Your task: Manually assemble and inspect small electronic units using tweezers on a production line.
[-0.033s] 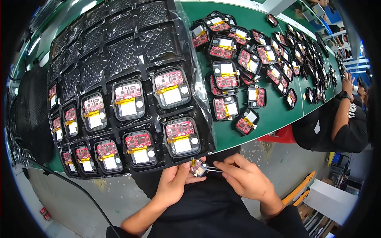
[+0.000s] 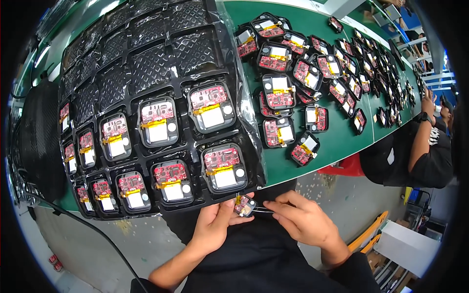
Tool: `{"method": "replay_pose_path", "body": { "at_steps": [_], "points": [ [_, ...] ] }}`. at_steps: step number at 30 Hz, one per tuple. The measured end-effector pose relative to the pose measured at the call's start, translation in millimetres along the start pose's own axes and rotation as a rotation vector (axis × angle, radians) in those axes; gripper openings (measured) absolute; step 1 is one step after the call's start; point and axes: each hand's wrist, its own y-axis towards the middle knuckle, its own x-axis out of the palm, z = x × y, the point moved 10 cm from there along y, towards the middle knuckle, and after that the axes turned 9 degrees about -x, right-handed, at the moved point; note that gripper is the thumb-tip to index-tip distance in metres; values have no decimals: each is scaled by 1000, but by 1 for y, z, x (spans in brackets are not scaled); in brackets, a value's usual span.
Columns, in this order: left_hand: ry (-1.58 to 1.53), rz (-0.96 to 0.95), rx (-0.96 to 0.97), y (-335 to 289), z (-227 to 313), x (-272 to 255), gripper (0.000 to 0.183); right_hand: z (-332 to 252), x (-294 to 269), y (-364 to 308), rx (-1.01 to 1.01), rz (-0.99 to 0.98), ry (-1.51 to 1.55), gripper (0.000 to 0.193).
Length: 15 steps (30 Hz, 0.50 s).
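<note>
Just in front of the table's near edge, my left hand (image 2: 215,225) grips a small black-cased electronic unit (image 2: 244,205) with a red circuit board, its thumb on the near side. A pair of thin metal tweezers (image 2: 261,209) is pinched in my right hand (image 2: 305,219). Their tips reach the right side of the unit; whether they touch a part of it I cannot make out. Beside my left hand lies a black plastic tray (image 2: 198,199), whose nearest two rows hold several like units (image 2: 224,168) with red boards, yellow ribbons and white blocks.
On the green table (image 2: 342,139), loose units (image 2: 278,133) lie scattered and piled to the right. A black mesh object (image 2: 41,141) stands left of the tray, with a black cable (image 2: 105,237) hanging down. Another person (image 2: 415,151) sits farther right, near a red stool (image 2: 344,167).
</note>
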Motion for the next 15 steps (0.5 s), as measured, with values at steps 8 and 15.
{"method": "replay_pose_path", "body": {
  "at_steps": [8,15],
  "points": [
    [-23,-65,26,1,-2,5,32,-20,-11,5,-24,29,-278,28],
    [44,-43,55,1,7,6,37,-28,-13,10,-75,25,-374,29]
  ]
}}
